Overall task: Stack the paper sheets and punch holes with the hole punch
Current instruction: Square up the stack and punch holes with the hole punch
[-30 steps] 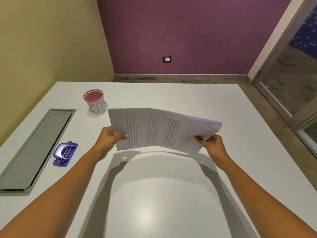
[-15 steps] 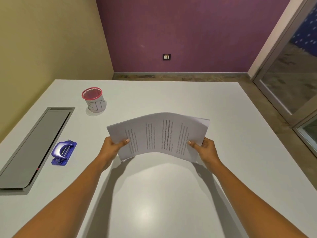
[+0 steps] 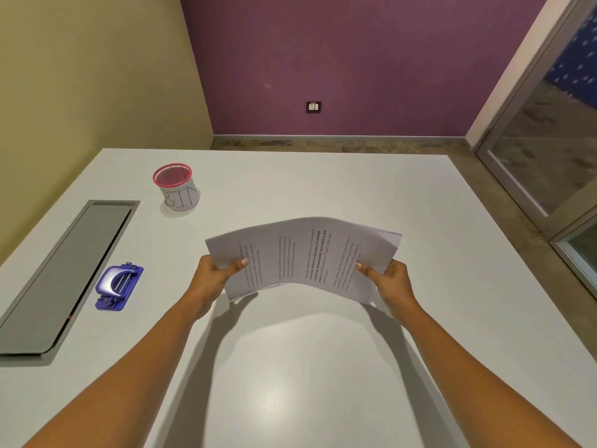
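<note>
The paper sheets (image 3: pixel 303 257) are held as a stack just above the tabletop (image 3: pixel 323 367), in the middle of the frame, bowed upward at the centre with the printed side facing up. The stack's left edge is pinched by the left hand (image 3: pixel 211 279), the thumb laid on top and the other fingers tucked beneath, out of sight. The right edge is pinched likewise by the right hand (image 3: pixel 392 282), thumb on top and fingers curled under the sheets. At the stack's upper right corner the sheets are seen slightly out of line. A shadow is cast on the white tabletop below. The blue hole punch (image 3: pixel 119 287) is seen lying on the tabletop at the left of the frame, well apart from the sheets and just beside a grey recessed panel (image 3: pixel 61 273). A red-rimmed mesh cup (image 3: pixel 177 187) with a white lettered wrap is seen higher up, at the upper left. Behind the tabletop, a purple wall with a socket (image 3: pixel 313 107) is visible.
</note>
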A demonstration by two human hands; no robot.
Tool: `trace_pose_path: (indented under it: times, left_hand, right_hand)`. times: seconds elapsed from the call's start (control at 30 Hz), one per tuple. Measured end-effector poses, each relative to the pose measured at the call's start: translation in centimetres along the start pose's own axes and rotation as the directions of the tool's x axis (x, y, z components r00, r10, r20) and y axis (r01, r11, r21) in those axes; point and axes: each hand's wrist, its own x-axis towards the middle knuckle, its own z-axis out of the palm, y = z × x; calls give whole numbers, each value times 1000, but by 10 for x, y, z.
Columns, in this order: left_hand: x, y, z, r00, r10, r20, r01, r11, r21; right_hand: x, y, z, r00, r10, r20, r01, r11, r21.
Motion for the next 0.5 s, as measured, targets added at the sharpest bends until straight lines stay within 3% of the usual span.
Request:
trace_pose_path:
  times: [0.5]
  left_hand:
    - [5, 4, 0, 1000, 18, -3, -18, 1000, 18]
  right_hand:
    - [1, -8, -1, 999, -46, -10, 46, 998, 37]
